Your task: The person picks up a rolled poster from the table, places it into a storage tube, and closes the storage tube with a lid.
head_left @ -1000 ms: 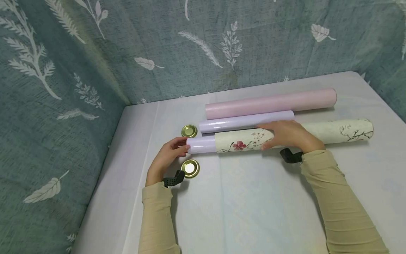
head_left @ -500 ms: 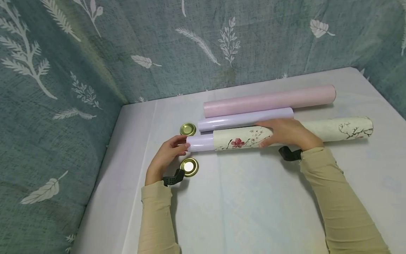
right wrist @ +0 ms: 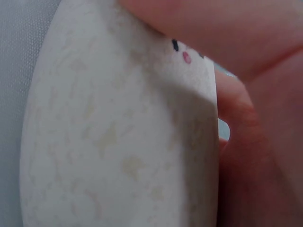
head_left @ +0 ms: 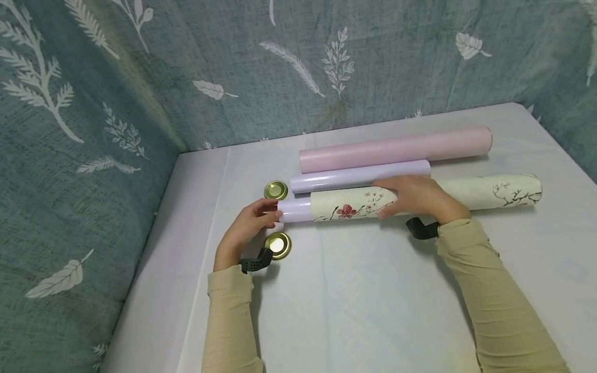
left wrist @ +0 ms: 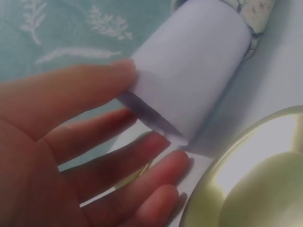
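My left hand is at the left end of a glossy lavender roll that sticks out of a wider cream wallpaper roll printed with blossom branches. In the left wrist view the thumb lies on the outside of the lavender roll and the index finger is at its open rim; the other fingers are spread below. My right hand grips the cream roll around its middle from above. In the right wrist view, the pale roll fills most of the picture, with thumb and fingers around it.
Behind lie a second lavender roll and a longer pink roll, roughly parallel. One gold jar lid is beyond the left hand, another gold lid nearer. Patterned green cloth hangs behind the white-covered table.
The cream roll and right hand have shifted slightly left. Less of the lavender roll shows outside the cream roll. The left hand has barely moved.
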`<action>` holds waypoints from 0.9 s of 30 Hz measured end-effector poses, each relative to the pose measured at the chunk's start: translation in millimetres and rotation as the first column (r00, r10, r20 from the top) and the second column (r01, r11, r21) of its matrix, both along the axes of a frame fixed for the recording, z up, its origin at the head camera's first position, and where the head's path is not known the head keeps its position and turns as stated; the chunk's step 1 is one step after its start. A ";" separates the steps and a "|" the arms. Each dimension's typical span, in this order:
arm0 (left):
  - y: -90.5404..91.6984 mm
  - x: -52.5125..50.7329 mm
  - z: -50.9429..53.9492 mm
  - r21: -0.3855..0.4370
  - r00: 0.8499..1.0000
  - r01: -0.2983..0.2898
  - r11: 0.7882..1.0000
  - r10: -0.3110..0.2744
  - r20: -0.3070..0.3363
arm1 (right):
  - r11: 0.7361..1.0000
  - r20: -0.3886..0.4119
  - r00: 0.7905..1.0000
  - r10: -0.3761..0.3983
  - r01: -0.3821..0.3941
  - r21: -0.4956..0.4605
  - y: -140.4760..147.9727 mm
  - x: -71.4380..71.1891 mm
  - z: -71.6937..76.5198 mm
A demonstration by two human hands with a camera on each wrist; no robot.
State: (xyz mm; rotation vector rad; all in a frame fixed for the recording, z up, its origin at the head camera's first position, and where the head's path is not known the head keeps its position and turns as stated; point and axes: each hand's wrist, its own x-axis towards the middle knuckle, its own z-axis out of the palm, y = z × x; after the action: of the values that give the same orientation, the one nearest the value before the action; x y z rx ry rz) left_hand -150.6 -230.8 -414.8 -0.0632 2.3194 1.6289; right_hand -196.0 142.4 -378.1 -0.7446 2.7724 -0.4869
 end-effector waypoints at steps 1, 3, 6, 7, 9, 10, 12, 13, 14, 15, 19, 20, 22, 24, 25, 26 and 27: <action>0.6 0.1 0.4 -0.004 1.000 0.002 1.000 -0.002 0.000 | 1.000 -0.004 1.000 0.000 0.000 0.003 -0.4 -0.1 -0.5; 1.8 0.4 0.8 -0.013 1.000 0.011 1.000 -0.011 -0.003 | 1.000 -0.015 1.000 -0.001 0.001 0.009 -1.1 0.0 -1.3; 2.7 1.1 1.0 -0.017 1.000 0.016 1.000 -0.016 -0.006 | 1.000 -0.033 0.999 0.002 -0.002 0.005 -2.7 0.3 -2.6; 2.7 1.3 0.8 -0.017 1.000 0.018 1.000 -0.018 -0.006 | 1.000 -0.036 0.999 0.003 -0.003 0.006 -3.2 0.5 -2.9; 2.5 1.4 0.1 -0.020 1.000 0.026 0.999 -0.026 -0.009 | 1.000 -0.038 0.999 0.003 -0.003 0.008 -4.0 0.7 -3.5; 2.6 1.4 -0.2 -0.019 1.000 0.024 1.000 -0.024 -0.010 | 1.000 -0.039 0.999 0.001 -0.001 0.011 -4.0 0.7 -3.8; 2.8 1.5 -0.1 -0.013 1.000 0.027 1.000 -0.027 -0.013 | 1.000 -0.042 0.999 0.001 0.000 0.016 -4.3 0.2 -3.9; 4.6 2.3 3.8 -0.011 0.999 0.034 0.999 -0.034 -0.009 | 1.000 -0.043 0.999 0.001 0.000 0.013 -4.2 -0.2 -4.0; 6.4 3.1 7.4 -0.008 0.999 0.041 0.999 -0.041 -0.006 | 1.000 -0.044 0.999 0.001 0.000 0.012 -4.1 -0.3 -4.0; 6.9 3.0 8.2 -0.012 0.999 0.047 0.999 -0.047 -0.005 | 1.000 -0.043 0.999 0.001 0.000 0.012 -3.7 -0.3 -3.9; 10.4 3.2 9.5 -0.028 0.998 0.062 0.998 -0.062 0.000 | 1.000 -0.039 0.999 0.002 -0.001 0.010 -3.0 1.0 -3.7; 9.7 2.0 5.9 -0.033 0.998 0.061 0.998 -0.061 -0.008 | 1.000 -0.037 0.999 0.000 0.000 0.011 -2.8 1.5 -3.4; 9.7 0.8 2.3 -0.042 0.998 0.061 0.997 -0.062 -0.022 | 1.000 -0.036 0.999 -0.002 0.002 0.007 -2.8 1.5 -3.2; 10.2 0.9 1.6 -0.045 0.998 0.061 0.997 -0.062 -0.028 | 1.000 -0.037 0.999 -0.002 0.002 0.000 -3.3 0.8 -3.2; 10.4 1.0 1.6 -0.050 0.997 0.064 0.997 -0.066 -0.030 | 1.000 -0.034 0.999 -0.002 0.002 -0.002 -3.7 0.7 -3.1; 10.7 1.1 1.7 -0.053 0.997 0.066 0.996 -0.068 -0.028 | 1.000 -0.033 0.999 -0.002 0.002 -0.003 -3.9 0.6 -3.0; 11.1 1.2 2.0 -0.056 0.997 0.070 0.996 -0.071 -0.025 | 1.000 -0.032 0.999 -0.001 0.001 -0.004 -4.4 0.6 -3.0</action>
State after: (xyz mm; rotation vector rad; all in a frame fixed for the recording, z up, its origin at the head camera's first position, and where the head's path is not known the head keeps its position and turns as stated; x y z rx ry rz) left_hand -149.4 -219.7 -412.7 0.0285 2.3586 1.5414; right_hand -195.4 138.0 -381.1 -0.7583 2.8024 -0.4851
